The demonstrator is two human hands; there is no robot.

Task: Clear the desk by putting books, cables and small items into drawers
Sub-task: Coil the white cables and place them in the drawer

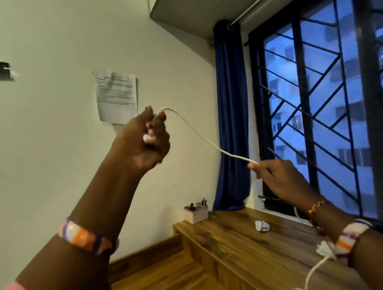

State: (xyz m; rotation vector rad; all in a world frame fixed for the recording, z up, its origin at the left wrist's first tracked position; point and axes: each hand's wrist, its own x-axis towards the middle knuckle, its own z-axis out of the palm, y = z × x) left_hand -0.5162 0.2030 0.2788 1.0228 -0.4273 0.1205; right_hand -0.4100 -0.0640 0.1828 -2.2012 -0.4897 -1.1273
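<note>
Raised at the left, the left hand [146, 138], fisted around one end of a white cable [204, 139], with a pale rounded piece (plug or bud, cannot tell which) peeking out between the curled fingers; a striped orange, white and purple bangle [86, 237] on that forearm. Behind the fist, a printed sheet [117, 96] taped to the wall. Strung from the top of that fist down and rightward, the cable, held in mid-air above the desk [244, 249]. Below the span, a small white organiser box [196, 213] at the desk's far corner, and nearer the right wrist a crumpled paper ball [262, 225]. At the right, the right hand [278, 176], pinching the cable between thumb and fingertips, before the barred window [328, 101]; more cable trailing below that wrist.
</note>
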